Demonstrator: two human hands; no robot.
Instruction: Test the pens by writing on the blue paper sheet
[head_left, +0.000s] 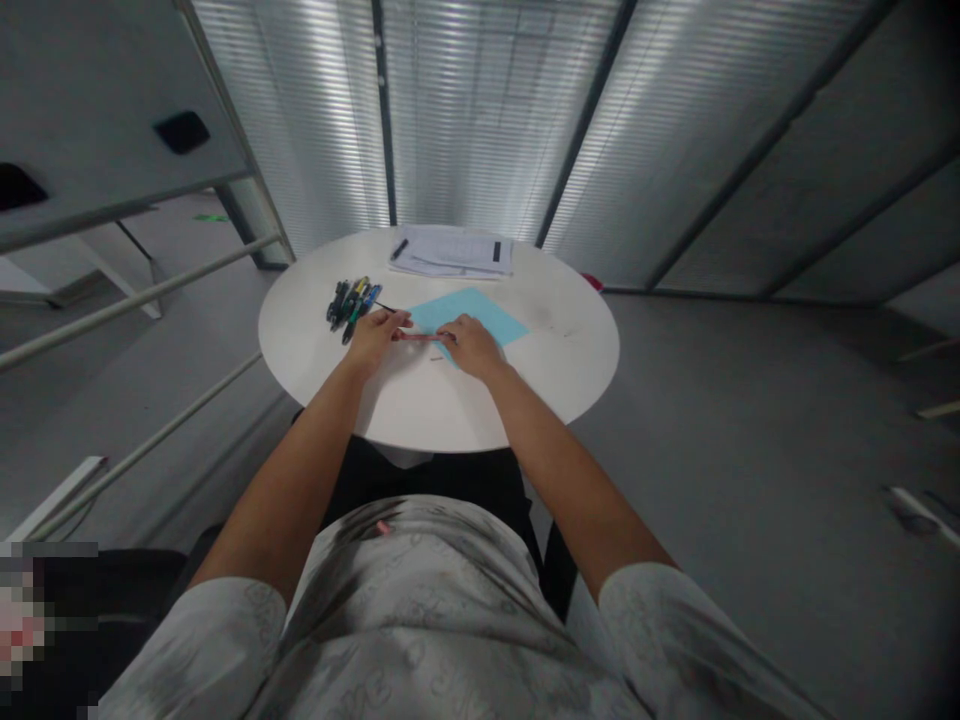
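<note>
A slim reddish, pen-like stick [420, 337] spans the gap between my two hands above the white table. My left hand [373, 338] is closed around its left end, and a thin dark rod [386, 307] pokes out by those fingers. My right hand [472, 347] pinches the stick's other end, its fingers curled down. Under and behind the hands lies a light blue sheet of paper [484, 308]. Just left of my left hand is a pile of pens [351, 304], mostly dark with some blue, green and yellow. One small thin piece [436, 358] rests on the tabletop below the stick.
The round white table [442, 415] stands close in front of my body. At its far edge is a stack of printed papers [454, 250] with a dark pen [400, 249] on top. White metal rails [142, 295] run along the left. Blinds-covered glass panels [465, 110] rise behind.
</note>
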